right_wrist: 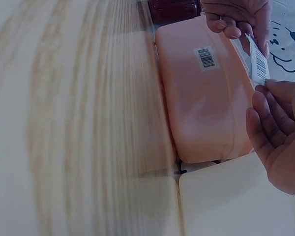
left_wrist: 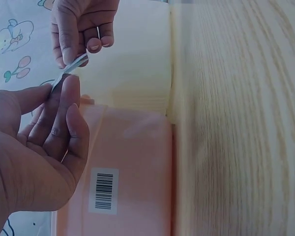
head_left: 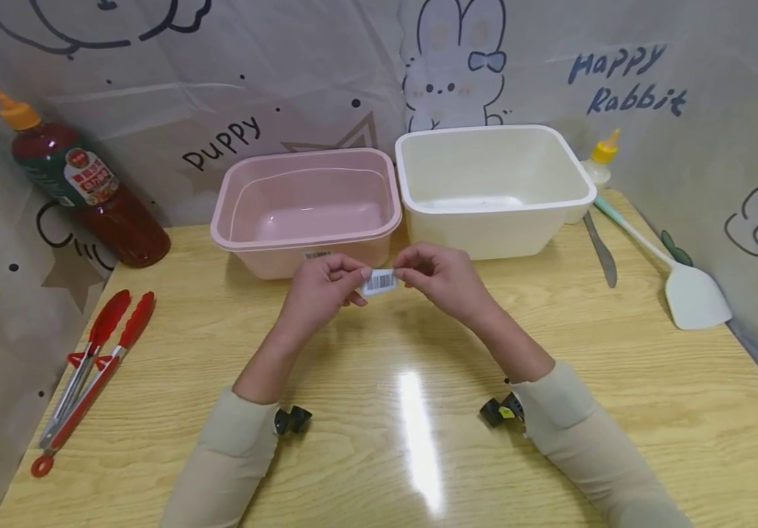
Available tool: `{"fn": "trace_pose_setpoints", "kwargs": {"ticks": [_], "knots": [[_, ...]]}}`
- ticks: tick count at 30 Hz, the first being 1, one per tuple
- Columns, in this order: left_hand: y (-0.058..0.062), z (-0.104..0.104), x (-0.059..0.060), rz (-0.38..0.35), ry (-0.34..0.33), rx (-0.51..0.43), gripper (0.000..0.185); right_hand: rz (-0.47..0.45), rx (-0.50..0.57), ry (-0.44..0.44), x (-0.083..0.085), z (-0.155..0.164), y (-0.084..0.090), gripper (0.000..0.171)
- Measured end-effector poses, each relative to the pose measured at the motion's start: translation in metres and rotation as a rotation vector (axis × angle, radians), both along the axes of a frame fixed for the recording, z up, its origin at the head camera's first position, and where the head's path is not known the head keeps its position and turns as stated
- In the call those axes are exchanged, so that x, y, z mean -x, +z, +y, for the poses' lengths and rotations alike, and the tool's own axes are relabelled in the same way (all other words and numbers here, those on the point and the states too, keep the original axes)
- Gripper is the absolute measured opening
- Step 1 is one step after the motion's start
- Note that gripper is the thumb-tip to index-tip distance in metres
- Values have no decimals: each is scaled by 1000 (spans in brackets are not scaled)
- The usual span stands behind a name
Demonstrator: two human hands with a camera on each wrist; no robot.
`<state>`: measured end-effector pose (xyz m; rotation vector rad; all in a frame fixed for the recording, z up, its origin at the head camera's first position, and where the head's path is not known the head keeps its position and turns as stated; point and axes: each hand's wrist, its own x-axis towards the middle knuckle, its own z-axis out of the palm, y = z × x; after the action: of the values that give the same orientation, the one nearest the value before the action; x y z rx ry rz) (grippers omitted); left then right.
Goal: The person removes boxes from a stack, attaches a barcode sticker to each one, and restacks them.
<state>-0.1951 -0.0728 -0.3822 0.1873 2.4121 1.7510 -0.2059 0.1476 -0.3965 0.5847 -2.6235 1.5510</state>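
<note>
Both hands hold a small white barcode sticker (head_left: 379,281) between them above the wooden table (head_left: 379,411), just in front of the two tubs. My left hand (head_left: 326,287) pinches its left end, and my right hand (head_left: 433,276) pinches its right end. The left wrist view shows the sticker (left_wrist: 69,71) edge-on between the fingertips of both hands. In the right wrist view the sticker (right_wrist: 258,63) hangs between the two hands with its barcode showing. Behind the hands stands an empty pink tub (head_left: 306,209), which carries its own barcode label (left_wrist: 103,190) on its front wall.
A white tub (head_left: 492,187) stands right of the pink one. A dark sauce bottle (head_left: 81,183) is at the back left, red tongs (head_left: 91,363) at the left edge. A knife (head_left: 600,249), a white spatula (head_left: 679,282) and a small yellow-capped bottle (head_left: 599,163) lie at the right.
</note>
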Motion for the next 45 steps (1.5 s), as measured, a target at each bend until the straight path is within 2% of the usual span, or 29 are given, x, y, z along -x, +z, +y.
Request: {"fn": "trace_pose_setpoints", "kwargs": {"ticks": [9, 17, 22, 28, 35, 40, 45], "knots": [[0, -3, 0, -27, -32, 64, 17, 20, -78, 17, -1, 1, 2, 7], [-1, -3, 1, -56, -79, 63, 23, 105, -156, 39, -1, 1, 2, 7], [-4, -6, 4, -104, -78, 55, 24, 181, -192, 79, -2, 0, 2, 6], [-9, -11, 9, -148, -101, 54, 25, 347, -268, 123, -1, 2, 0, 7], [-7, -13, 10, -206, -131, 23, 28, 427, -294, 140, -1, 3, 0, 7], [-10, -14, 11, -217, -157, -8, 25, 467, -311, 168, -2, 4, 1, 7], [-13, -16, 12, -238, -193, -61, 20, 470, -301, 185, -2, 5, 1, 7]]}}
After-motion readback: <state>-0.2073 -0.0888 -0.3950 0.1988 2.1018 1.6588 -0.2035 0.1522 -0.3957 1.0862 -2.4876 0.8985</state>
